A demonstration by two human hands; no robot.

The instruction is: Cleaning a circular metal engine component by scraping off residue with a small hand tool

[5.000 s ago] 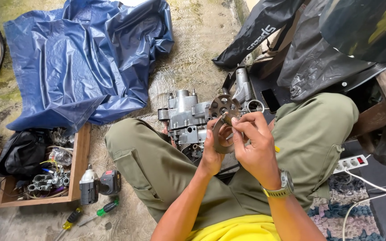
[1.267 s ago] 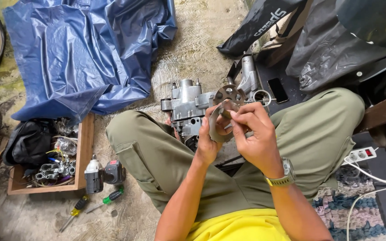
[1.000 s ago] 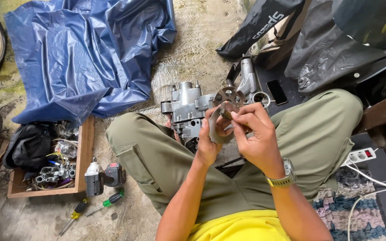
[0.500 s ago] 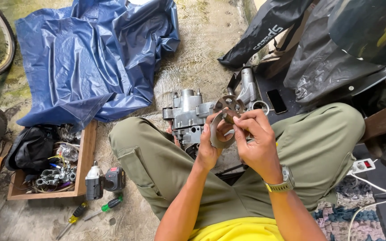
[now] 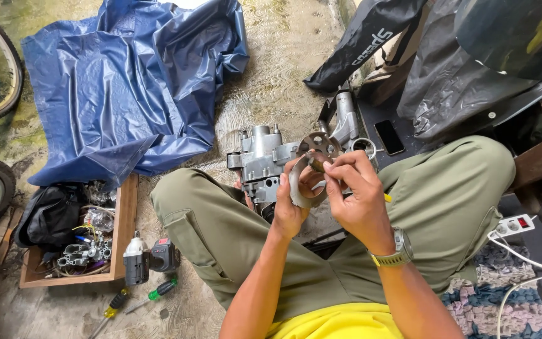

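I sit cross-legged on the floor in olive trousers. My left hand point(image 5: 288, 207) grips a round grey metal ring part point(image 5: 300, 190) held upright in front of me. My right hand point(image 5: 354, 194) pinches a small piece against the top of that ring with thumb and fingertips; what the piece is I cannot make out. Just beyond my hands a grey engine casing point(image 5: 263, 162) rests on the ground between my knees, with a perforated metal disc point(image 5: 318, 142) beside it.
A crumpled blue tarp point(image 5: 127, 81) covers the floor at upper left. A wooden tray point(image 5: 123, 220) of sockets and wires, a cordless drill point(image 5: 148, 258) and two screwdrivers point(image 5: 152, 294) lie at left. A phone point(image 5: 388, 137), black bags and a power strip point(image 5: 512, 225) are at right.
The view has shifted slightly between frames. My hands stay together on the metal ring, with the right fingers working at its upper edge; nothing has been picked up or put down.
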